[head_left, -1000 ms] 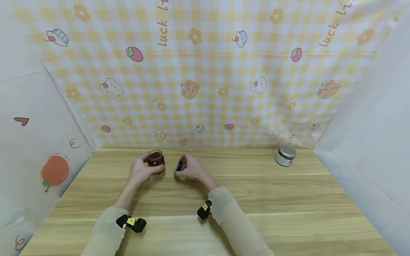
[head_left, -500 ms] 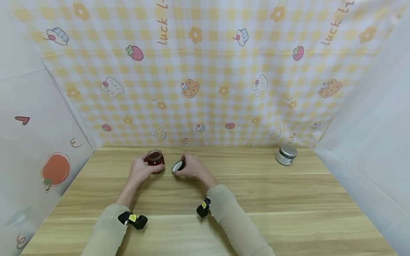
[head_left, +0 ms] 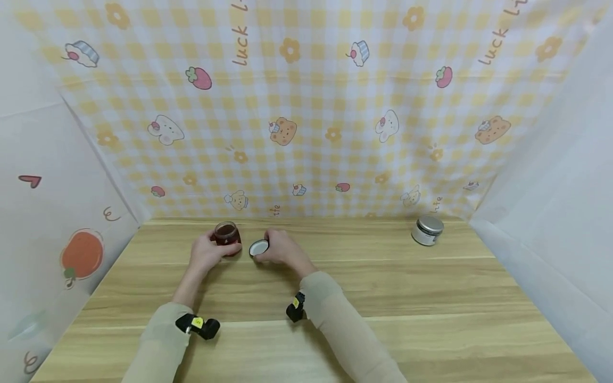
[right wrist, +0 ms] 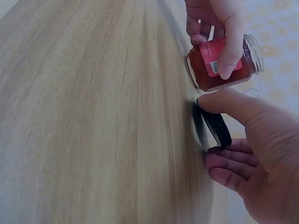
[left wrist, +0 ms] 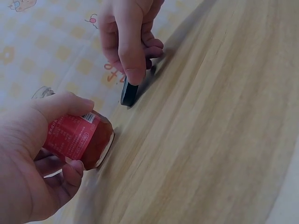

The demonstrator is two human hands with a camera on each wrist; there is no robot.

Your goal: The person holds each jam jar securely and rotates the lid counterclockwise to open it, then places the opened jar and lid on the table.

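On the left of the table in the head view, my left hand point(head_left: 203, 254) grips a glass jar point(head_left: 227, 231) with a red-brown filling. Its mouth is uncovered, and a red label point(left wrist: 70, 137) wraps its side in the left wrist view. Just to the right, my right hand point(head_left: 283, 250) pinches a round jar lid point(head_left: 259, 248) by its edge, with the white inside facing up. The lid's black rim point(right wrist: 217, 126) shows in the right wrist view, low over the wood and a short gap from the jar.
A second jar point(head_left: 427, 231), with a silver lid on and a pale label, stands at the back right of the wooden table point(head_left: 383, 298). Behind the table hangs a yellow checked cloth point(head_left: 316, 159), and white sheets point(head_left: 541, 213) close off both sides.
The lid has turned from nearly on edge to lying flatter, its white inside now showing. My right hand has shifted slightly left with it. The left hand stays on the jar.
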